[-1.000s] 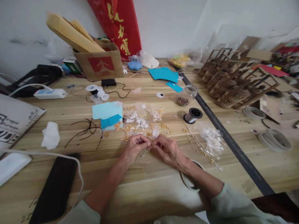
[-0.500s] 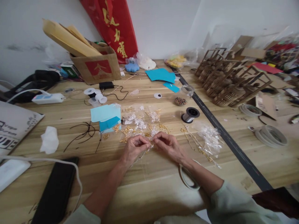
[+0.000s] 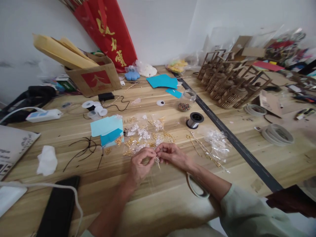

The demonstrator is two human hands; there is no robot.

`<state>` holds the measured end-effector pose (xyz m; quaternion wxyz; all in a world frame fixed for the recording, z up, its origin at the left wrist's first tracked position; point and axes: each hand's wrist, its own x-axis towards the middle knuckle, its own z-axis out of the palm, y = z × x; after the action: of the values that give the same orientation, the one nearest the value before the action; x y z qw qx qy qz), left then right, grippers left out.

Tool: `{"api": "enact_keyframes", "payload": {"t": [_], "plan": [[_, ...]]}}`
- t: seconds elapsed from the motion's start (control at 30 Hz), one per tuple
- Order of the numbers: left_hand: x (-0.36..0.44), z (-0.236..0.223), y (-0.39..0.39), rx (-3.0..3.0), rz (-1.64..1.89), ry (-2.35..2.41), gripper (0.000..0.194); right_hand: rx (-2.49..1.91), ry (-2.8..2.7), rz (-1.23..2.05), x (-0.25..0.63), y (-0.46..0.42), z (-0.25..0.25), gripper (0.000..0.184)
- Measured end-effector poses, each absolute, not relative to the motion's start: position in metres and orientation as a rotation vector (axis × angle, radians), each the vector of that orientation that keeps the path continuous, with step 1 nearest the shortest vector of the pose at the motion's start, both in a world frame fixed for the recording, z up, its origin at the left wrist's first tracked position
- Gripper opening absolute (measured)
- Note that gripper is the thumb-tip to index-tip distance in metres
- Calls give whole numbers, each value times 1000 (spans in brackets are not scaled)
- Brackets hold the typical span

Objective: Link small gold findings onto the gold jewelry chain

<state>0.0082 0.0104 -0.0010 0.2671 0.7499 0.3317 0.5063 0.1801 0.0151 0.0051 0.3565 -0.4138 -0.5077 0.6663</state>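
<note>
My left hand (image 3: 143, 161) and my right hand (image 3: 171, 154) meet fingertip to fingertip above the table, both in a pinch. From the joined fingertips dangles a small silver-coloured jewellery piece (image 3: 157, 160) with a thin end below it; its exact form is too small to make out. Just beyond my fingers lie silver-coloured beads and findings (image 3: 144, 134) on clear plastic, with gold-coloured beads (image 3: 129, 142) among them. Gold and silver chains (image 3: 206, 152) lie to the right of my right hand, beside crumpled clear plastic bags (image 3: 217, 143).
A wire spool (image 3: 195, 120) and a glass jar (image 3: 189, 95) of beads stand beyond my right hand. Blue card (image 3: 111, 137) and black cords (image 3: 85, 148) lie left. A black phone (image 3: 59, 204) is at near left; wooden lantern-like frames (image 3: 227, 82) stand at back right.
The chain slanting down from my left fingers is no longer seen there; a small silver piece now hangs between both hands. My fingertips have come together, and the view has shifted slightly.
</note>
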Motion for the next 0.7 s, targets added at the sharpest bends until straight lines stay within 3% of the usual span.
{"api": "enact_keyframes", "payload": {"t": [0.33, 0.7], "plan": [[11, -4, 7, 2313, 1504, 877, 16, -1073, -1252, 1744, 180, 15, 5, 34], [9, -5, 6, 2227, 1442, 976, 16, -1038, -1369, 1648, 179, 10, 1, 27]]}}
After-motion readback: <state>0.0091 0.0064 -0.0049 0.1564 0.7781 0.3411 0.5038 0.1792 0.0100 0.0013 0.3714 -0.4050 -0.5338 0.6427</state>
